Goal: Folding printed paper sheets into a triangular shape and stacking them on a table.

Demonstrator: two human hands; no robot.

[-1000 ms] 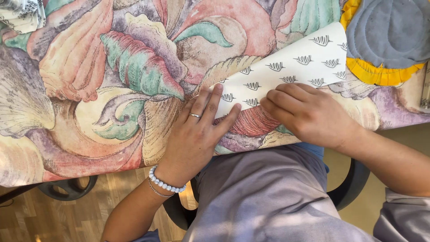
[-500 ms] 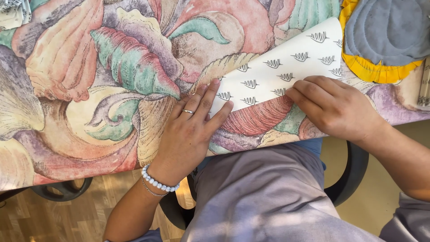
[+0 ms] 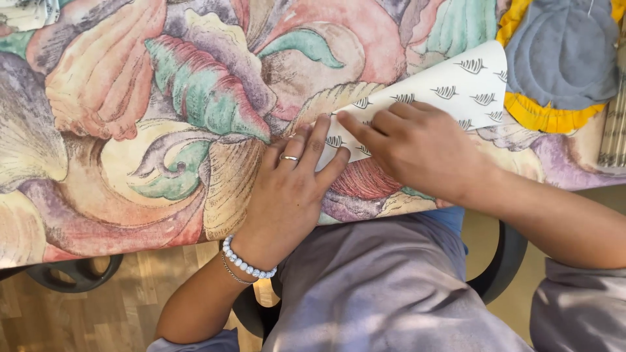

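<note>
Flowery worktop (image 3: 98, 163) carries white patterned paper (image 3: 456, 91), which left hand (image 3: 287, 195) and right hand (image 3: 424, 146) press flat with spread fingers, creasing a fold.

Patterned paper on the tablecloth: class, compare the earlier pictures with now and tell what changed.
The right hand slid left along the patterned paper until its fingertips reached the left hand. The left hand stayed flat, pinning the paper's point; the grey and yellow cloth stayed put.
</note>
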